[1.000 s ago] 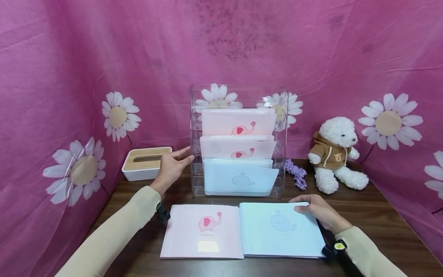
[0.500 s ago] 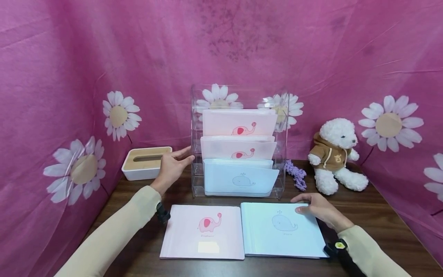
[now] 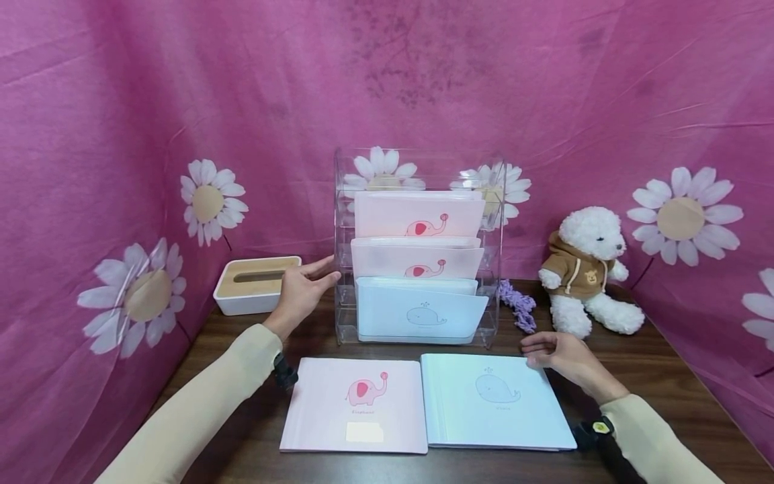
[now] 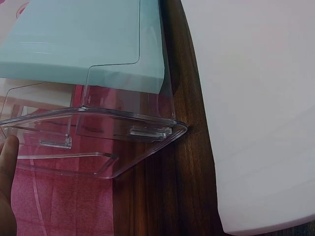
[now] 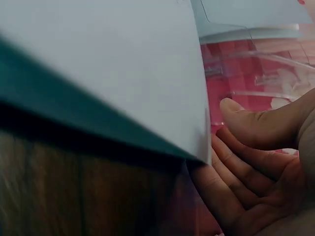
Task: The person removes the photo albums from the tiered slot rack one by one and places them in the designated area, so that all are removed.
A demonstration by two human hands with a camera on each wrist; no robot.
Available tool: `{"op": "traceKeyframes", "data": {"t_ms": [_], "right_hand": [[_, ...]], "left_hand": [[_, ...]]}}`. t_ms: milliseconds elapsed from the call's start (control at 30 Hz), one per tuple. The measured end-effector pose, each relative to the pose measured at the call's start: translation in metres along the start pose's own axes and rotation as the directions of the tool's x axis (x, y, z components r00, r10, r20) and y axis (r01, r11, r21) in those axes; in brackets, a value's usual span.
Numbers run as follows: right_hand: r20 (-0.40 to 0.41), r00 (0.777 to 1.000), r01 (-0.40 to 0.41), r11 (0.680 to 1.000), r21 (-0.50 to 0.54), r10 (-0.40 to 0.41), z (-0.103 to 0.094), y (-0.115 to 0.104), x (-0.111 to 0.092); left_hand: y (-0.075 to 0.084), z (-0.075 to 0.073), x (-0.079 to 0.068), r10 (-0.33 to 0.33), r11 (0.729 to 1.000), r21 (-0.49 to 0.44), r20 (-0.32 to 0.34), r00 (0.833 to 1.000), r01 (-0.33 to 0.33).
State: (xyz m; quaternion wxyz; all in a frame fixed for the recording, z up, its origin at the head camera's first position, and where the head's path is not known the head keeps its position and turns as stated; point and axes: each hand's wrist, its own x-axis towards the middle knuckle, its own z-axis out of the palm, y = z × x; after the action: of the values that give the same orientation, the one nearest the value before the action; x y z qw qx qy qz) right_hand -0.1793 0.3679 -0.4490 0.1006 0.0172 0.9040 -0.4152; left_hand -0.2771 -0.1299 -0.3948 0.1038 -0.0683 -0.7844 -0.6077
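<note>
"What's at the far left?"

"A white box (image 3: 249, 290) with a tan lid, on the desk (image 3: 248, 433). The lid has a long slot. The left grip (image 3: 302, 292) is just in front of its right end."

"What does that grip do?"

"It touches the left side of the clear rack (image 3: 343, 316). Its fingers are nearly straight, with the thumb a bit apart."

"What comes next?"

"The pink book (image 3: 338, 420) lies flat in front of the rack. It has an elephant on it."

"What's in the rack?"

"Pink elephant books (image 3: 417, 259) stand in two rows, one above the other. Blue books (image 3: 420, 306) stand in the row below, with a whale on the front one."

"And to the right?"

"The blue book (image 3: 496, 417) lies flat, its edge against the pink one. Together they fill the spot before the rack. Some purple yarn (image 3: 517, 306) lies beside the rack."

"And the right grip (image 3: 571, 363)?"

"It's wide, thumb away from the fingers, at the blue book's far right corner. A white bear (image 3: 585, 269) in a brown hoodie sits behind it."
</note>
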Motion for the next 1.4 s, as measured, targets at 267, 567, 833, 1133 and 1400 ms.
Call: {"op": "traceKeyframes", "data": {"t_ms": [267,567,833,1133,1400], "right_hand": [[-0.121,0.988,0.103,0.994,0.044,-0.097,-0.025,-0.006,-0.001],[-0.244,0.915,0.38,0.889,0.257,-0.321,-0.062,-0.027,0.002],[-0.32,0.791,0.601,0.56,0.571,-0.522,-0.087,-0.068,0.007],[-0.421,0.715,0.679,0.41,0.61,-0.558,-0.111,-0.127,0.022],[-0.471,0.673,0.728,0.4,0.557,-0.571,-0.117,-0.167,0.038]], "left_hand": [[0.002,0.0,0.0,-0.017,0.999,0.033,0.005,1.0,0.017],[0.001,-0.001,-0.001,-0.027,0.999,0.034,0.001,1.0,0.027],[0.001,0.0,-0.002,-0.03,0.999,0.022,0.002,1.0,0.03],[0.001,-0.002,-0.001,-0.054,0.998,0.036,-0.001,0.999,0.054],[0.002,-0.002,-0.001,-0.049,0.998,0.036,0.007,0.999,0.048]]}}
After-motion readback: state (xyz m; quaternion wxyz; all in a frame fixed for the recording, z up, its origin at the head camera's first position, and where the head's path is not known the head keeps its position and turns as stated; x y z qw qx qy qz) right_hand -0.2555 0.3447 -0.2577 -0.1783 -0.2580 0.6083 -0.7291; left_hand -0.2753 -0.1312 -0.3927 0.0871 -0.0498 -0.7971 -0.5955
